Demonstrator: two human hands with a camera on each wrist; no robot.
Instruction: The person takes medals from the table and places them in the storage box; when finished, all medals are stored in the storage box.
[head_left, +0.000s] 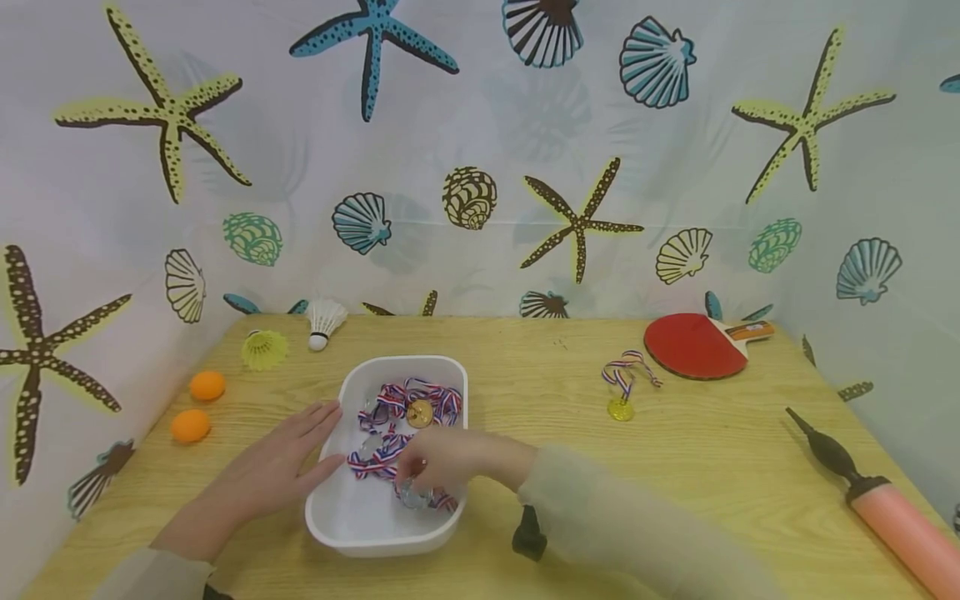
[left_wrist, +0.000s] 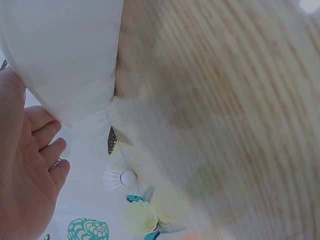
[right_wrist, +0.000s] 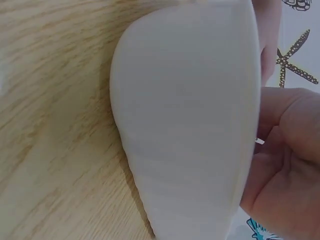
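Observation:
A white plastic bin [head_left: 360, 533] on the wooden table holds several medals with red, white and blue ribbons, among them a gold medal [head_left: 420, 413]. My left hand [head_left: 273, 467] rests against the bin's left rim, fingers extended; the left wrist view shows its palm [left_wrist: 30, 175] beside the white wall. Inside the bin, my right hand [head_left: 450, 458] reaches over the right rim with curled fingers, pinching at a silver medal [head_left: 415, 493]. Its fingertips are hidden by the bin wall [right_wrist: 185, 115] in the right wrist view. Another gold medal [head_left: 620, 408] lies with its ribbon on the table, right of the bin.
Two orange balls [head_left: 207, 385] lie left of the bin. Behind them are a yellow shuttlecock [head_left: 264, 350] and a white shuttlecock [head_left: 325, 322]. A red table tennis paddle [head_left: 693, 346] lies at the back right, and a pink hand pump [head_left: 900, 525] at the right edge.

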